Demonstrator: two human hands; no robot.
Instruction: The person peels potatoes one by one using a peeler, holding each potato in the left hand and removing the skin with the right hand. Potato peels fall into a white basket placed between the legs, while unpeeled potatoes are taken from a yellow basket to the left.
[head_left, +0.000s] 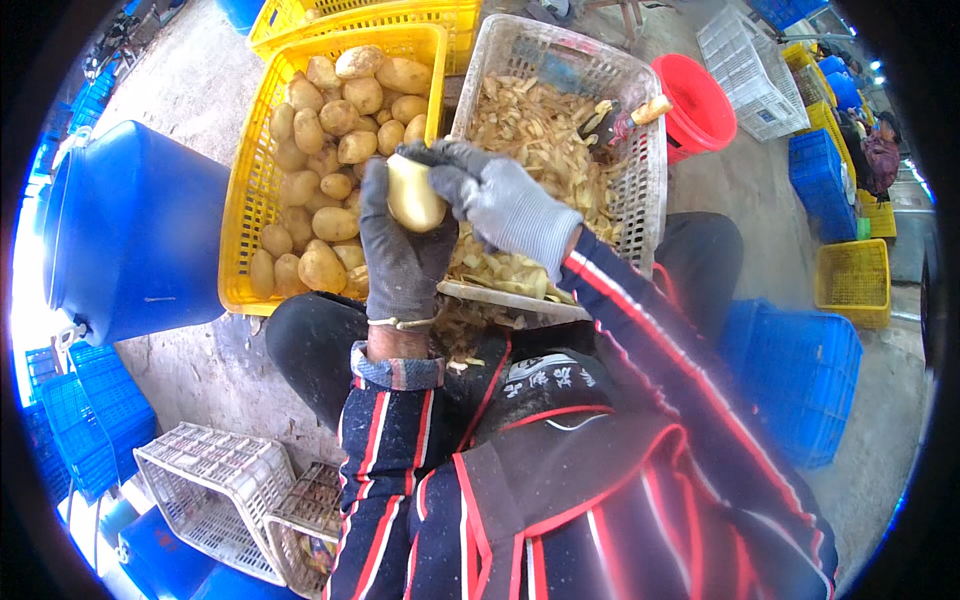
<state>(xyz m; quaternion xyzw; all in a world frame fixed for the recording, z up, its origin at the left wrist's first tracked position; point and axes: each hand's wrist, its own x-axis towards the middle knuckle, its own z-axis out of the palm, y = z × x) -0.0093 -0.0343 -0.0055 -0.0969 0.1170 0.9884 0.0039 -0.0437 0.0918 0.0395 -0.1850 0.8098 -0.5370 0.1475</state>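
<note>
A pale peeled potato is held upright over the gap between two crates. My left hand, in a dirty grey work glove, cups it from below and the left. In a similar glove, my right hand grips its top end and right side with fingers and thumb; no tool shows in it. Unpeeled potatoes fill the yellow plastic crate at the left. Beneath my right hand, a worn whitish crate contains many peelings. A wooden-handled tool leans at its right side, its working end partly hidden.
A blue plastic barrel stands left of the potatoes. Beyond the peelings crate is a red bucket. Blue crates sit at my right, white crates at lower left. Another yellow crate adjoins the far side.
</note>
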